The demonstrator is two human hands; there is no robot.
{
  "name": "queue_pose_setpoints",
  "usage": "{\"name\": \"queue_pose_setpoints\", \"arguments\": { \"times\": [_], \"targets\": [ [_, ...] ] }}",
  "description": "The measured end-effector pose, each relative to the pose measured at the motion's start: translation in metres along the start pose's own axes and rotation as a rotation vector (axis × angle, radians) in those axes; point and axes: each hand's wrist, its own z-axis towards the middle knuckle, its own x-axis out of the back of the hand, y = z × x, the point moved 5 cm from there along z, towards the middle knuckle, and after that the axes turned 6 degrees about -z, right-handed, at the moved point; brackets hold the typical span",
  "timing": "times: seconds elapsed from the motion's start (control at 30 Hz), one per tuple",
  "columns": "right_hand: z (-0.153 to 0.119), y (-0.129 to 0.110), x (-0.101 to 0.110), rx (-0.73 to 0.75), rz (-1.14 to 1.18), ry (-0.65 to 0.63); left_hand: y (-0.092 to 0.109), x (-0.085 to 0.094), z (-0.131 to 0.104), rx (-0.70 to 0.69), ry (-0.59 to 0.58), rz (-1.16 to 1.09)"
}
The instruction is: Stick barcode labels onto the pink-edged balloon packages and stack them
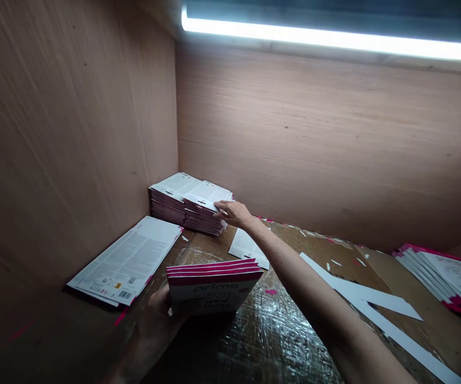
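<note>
My left hand, at lower centre, is closed around several flat cardboard packs, white with pink edges and "prima" printed on the front. They stand on edge, slightly fanned at the top. Farther off, my right hand reaches to the right side of a stack of similar packs, its fingers apart and at the top pack's edge. A second stack stands against it on the left, in the corner. Under my right forearm, partly hidden, a single white pack lies flat.
Larger printed cardboard sheets lie along the left wooden wall. White cut strips and small scraps lie on the tape-covered surface. A fanned pile of packs rests at right. A lit tube hangs above the back panel.
</note>
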Motion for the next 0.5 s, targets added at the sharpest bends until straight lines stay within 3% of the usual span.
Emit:
{"name": "queue_pose_setpoints", "arguments": {
  "times": [0.13, 0.27, 0.37, 0.43, 0.5],
  "targets": [
    [-0.033, 0.010, 0.001, -0.046, -0.046, -0.025, -0.005, 0.002, 0.001, 0.019, 0.022, 0.012],
    [-0.104, 0.020, -0.040, -0.027, -0.093, -0.273, -0.015, 0.007, 0.001, 0.069, 0.028, 0.043],
    [-0.137, 0.023, -0.068, -0.047, -0.109, -0.338, -0.021, 0.009, 0.002, 0.085, 0.034, 0.052],
    [-0.147, 0.024, -0.072, -0.065, -0.116, -0.330, -0.021, 0.005, 0.004, 0.096, 0.015, 0.047],
    [-0.155, 0.024, -0.063, -0.070, -0.109, -0.309, -0.018, -0.004, 0.004, 0.114, -0.035, -0.001]
  ]
}}
